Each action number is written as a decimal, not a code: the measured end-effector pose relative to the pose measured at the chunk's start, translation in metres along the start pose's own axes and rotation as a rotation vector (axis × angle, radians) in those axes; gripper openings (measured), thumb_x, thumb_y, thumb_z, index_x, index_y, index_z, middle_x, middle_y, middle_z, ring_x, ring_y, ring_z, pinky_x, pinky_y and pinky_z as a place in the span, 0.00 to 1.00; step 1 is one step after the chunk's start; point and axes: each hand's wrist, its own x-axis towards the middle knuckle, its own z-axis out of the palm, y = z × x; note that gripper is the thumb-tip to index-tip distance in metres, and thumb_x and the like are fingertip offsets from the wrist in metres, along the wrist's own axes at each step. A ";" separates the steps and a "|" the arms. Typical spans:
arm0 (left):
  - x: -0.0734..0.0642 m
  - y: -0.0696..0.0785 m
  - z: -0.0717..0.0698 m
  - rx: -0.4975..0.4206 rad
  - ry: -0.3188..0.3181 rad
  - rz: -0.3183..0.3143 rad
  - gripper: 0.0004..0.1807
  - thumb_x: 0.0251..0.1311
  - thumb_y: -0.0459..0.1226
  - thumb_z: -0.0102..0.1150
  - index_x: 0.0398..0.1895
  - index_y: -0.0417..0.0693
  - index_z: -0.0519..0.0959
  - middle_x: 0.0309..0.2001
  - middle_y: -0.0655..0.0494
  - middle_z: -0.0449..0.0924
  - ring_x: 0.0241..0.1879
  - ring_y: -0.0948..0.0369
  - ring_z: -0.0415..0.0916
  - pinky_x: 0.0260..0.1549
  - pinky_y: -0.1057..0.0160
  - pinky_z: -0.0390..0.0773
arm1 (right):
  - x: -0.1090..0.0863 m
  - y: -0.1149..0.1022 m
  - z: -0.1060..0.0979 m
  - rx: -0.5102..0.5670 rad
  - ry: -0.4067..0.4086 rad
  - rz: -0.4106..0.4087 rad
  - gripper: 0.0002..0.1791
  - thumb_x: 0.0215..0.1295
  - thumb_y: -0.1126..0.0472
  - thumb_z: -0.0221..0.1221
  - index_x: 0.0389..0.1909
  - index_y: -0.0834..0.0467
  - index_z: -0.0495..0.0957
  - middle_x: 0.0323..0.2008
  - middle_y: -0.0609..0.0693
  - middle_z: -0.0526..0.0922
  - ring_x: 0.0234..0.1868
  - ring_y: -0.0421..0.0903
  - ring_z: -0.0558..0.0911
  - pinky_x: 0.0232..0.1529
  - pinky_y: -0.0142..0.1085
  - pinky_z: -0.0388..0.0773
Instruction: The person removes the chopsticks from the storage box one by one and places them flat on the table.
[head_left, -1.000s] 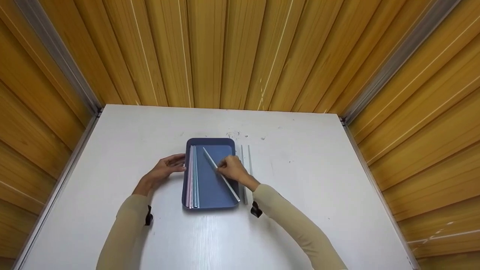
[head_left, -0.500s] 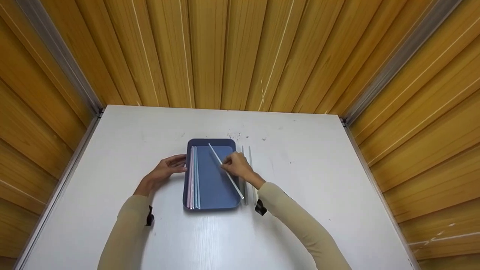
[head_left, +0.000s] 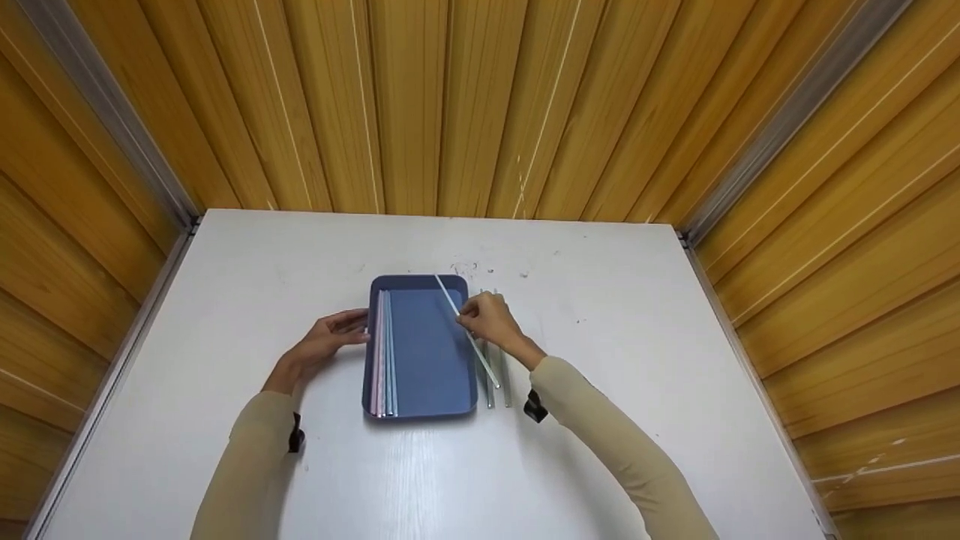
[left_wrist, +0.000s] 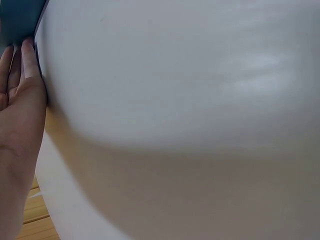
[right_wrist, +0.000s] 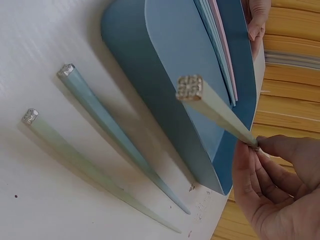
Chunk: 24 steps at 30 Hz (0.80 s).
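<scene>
A blue rectangular tray [head_left: 433, 367] lies on the white table. Along its left wall rest several pink and blue chopsticks [head_left: 385, 356]. My right hand [head_left: 493, 322] pinches a pale green chopstick [right_wrist: 220, 112] between thumb and fingertips. That chopstick slants over the tray's right wall, its silver-capped thick end nearest me. On the table just right of the tray lie a blue chopstick [right_wrist: 107, 122] and a pale green chopstick [right_wrist: 82, 162], side by side. My left hand [head_left: 324, 341] touches the outside of the tray's left wall with extended fingers, also seen in the left wrist view.
The white table [head_left: 615, 360] extends around the tray on all sides. Yellow wood-patterned panels [head_left: 412, 105] rise behind it and at both sides. Small dark marks [head_left: 469, 268] dot the tabletop behind the tray.
My right hand has moved right with the pale green chopstick, from above the tray's middle to over its right wall. My left hand has stayed against the tray.
</scene>
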 end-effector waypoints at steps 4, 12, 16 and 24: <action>0.001 0.001 0.001 0.003 -0.006 0.007 0.39 0.63 0.32 0.69 0.76 0.37 0.64 0.76 0.39 0.64 0.78 0.46 0.59 0.78 0.52 0.59 | -0.002 0.001 -0.005 0.030 0.010 0.044 0.08 0.66 0.70 0.64 0.39 0.73 0.86 0.32 0.66 0.89 0.27 0.59 0.89 0.21 0.29 0.84; -0.001 0.001 0.000 0.023 -0.014 0.012 0.39 0.64 0.32 0.68 0.76 0.36 0.63 0.77 0.37 0.62 0.79 0.44 0.57 0.80 0.48 0.54 | -0.003 0.002 -0.012 0.037 0.030 0.051 0.07 0.65 0.71 0.63 0.38 0.73 0.86 0.30 0.66 0.89 0.26 0.59 0.89 0.22 0.32 0.86; -0.001 0.001 0.000 0.014 -0.008 0.014 0.39 0.63 0.32 0.69 0.76 0.37 0.64 0.76 0.38 0.64 0.78 0.45 0.58 0.80 0.49 0.55 | -0.004 0.004 -0.016 0.048 0.050 0.083 0.07 0.65 0.70 0.64 0.36 0.72 0.87 0.29 0.65 0.89 0.26 0.59 0.89 0.22 0.31 0.85; -0.001 0.000 -0.001 0.025 -0.008 0.002 0.39 0.63 0.34 0.69 0.76 0.40 0.64 0.77 0.40 0.63 0.78 0.45 0.58 0.80 0.48 0.54 | -0.009 0.010 -0.024 0.065 0.072 0.144 0.06 0.64 0.71 0.65 0.37 0.73 0.86 0.31 0.66 0.89 0.30 0.64 0.89 0.23 0.31 0.86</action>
